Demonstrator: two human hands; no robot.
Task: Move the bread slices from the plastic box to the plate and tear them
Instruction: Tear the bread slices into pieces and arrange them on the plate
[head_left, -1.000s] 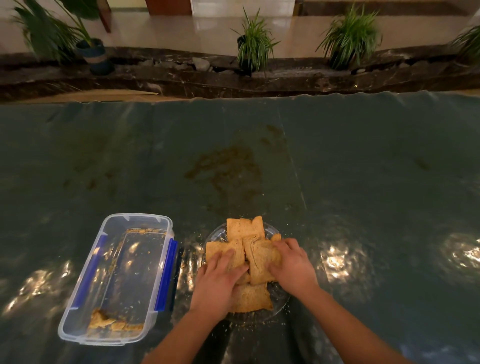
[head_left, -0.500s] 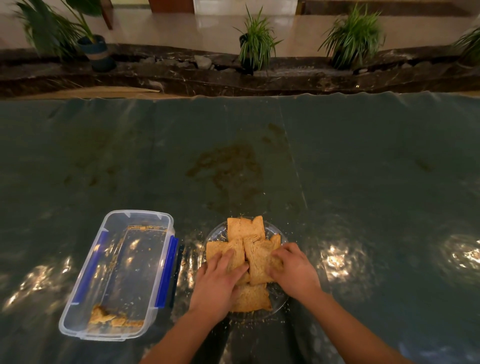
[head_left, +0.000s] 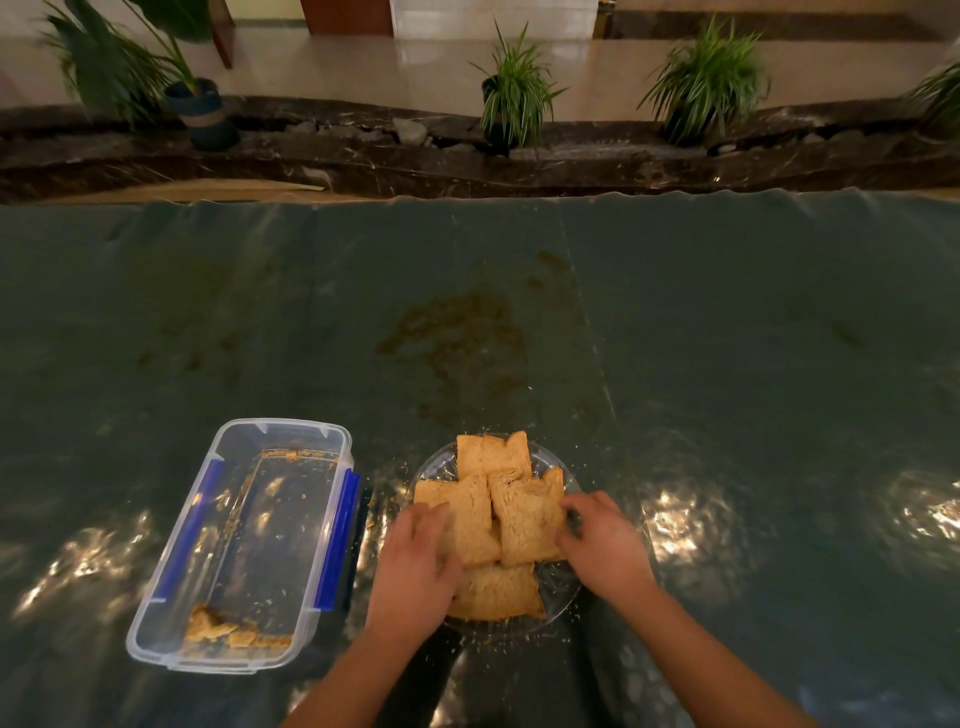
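Note:
A clear glass plate (head_left: 563, 597) near the table's front edge holds several brown bread pieces (head_left: 493, 454). My left hand (head_left: 415, 571) lies on the left piece (head_left: 470, 514), fingers curled over its near left edge. My right hand (head_left: 602, 540) pinches the right edge of the middle-right piece (head_left: 524, 525). These two pieces lie side by side with a narrow gap between them. Another piece (head_left: 501, 592) lies under them at the plate's near side. Left of the plate stands the clear plastic box (head_left: 332, 441) with blue clips, holding only crumbs and scraps (head_left: 218, 626) at its near end.
A dark green cloth (head_left: 727, 364) covers the table, with a brown stain (head_left: 457, 332) beyond the plate and crumbs scattered around it. Past the far edge run a dark stone ledge and several potted plants (head_left: 514, 93).
Both hands have drawn slightly apart, left to the left and right to the right. The two middle bread pieces now show a gap between them.

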